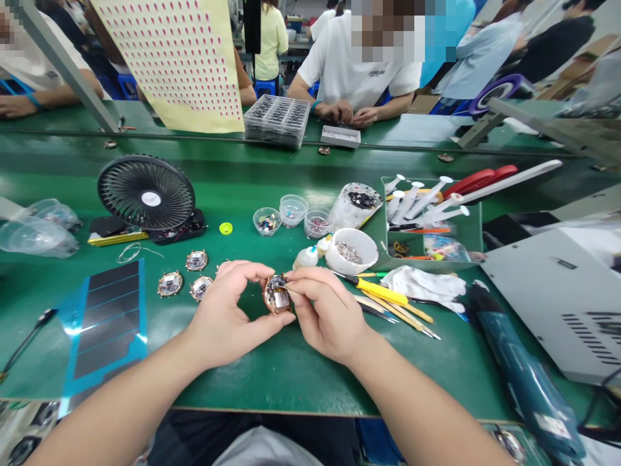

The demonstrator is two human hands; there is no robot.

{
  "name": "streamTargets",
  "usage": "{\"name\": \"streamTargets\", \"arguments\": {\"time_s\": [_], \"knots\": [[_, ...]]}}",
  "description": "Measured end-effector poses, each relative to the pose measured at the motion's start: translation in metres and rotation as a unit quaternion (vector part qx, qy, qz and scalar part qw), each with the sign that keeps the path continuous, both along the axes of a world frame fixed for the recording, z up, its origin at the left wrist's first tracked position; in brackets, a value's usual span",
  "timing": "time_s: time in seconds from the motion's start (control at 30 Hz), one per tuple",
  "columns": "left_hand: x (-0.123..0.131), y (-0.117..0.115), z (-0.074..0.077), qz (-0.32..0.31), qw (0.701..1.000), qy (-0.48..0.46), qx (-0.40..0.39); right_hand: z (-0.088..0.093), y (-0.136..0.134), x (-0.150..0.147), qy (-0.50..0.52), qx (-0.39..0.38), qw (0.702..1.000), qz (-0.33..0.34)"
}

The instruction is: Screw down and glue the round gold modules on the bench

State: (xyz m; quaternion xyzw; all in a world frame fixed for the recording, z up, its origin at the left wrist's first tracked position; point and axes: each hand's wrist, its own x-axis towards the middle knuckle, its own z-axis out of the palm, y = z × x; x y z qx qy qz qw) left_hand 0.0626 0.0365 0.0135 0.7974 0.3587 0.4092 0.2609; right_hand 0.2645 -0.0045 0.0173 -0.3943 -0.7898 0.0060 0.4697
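Observation:
My left hand grips a round watch case by its edge between thumb and fingers. The case has a gold-coloured rim, and its open back shows dark circuitry and a silvery block. My right hand is closed in a pinch at the case's right upper side, fingertips touching or just over its inside. Whatever those fingertips hold, if anything, is too small to make out. Left of my hands, similar open watch cases lie on the green bench, one partly hidden behind my left hand.
A black fan stands at the left, above a blue-edged sheet of dark strips. Small cups of parts, a white bowl, a yellow-handled screwdriver, a green tool tray and an electric screwdriver fill the right. A co-worker sits opposite.

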Motion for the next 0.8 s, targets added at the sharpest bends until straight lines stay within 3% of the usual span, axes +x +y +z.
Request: {"name": "streamTargets", "arguments": {"time_s": [0.13,0.23,0.4,0.57,0.8], "knots": [[-0.002,-0.001,-0.003,-0.017,0.999,-0.033,-0.027,-0.003,0.002,0.001,-0.006,0.047,0.999,0.0],[-0.002,-0.002,-0.004,-0.05,0.996,-0.064,-0.038,-0.003,0.006,0.004,-0.014,0.079,0.996,0.049],[-0.001,-0.003,-0.006,-0.078,0.989,-0.102,-0.067,0.005,0.008,0.01,-0.038,0.073,0.993,0.089],[-0.002,0.002,-0.008,-0.09,0.993,-0.08,0.004,0.008,0.002,0.01,0.033,0.031,0.997,0.054],[-0.001,0.007,0.002,-0.107,0.989,-0.016,0.1,0.009,0.001,0.005,0.112,-0.038,0.992,0.051]]}}
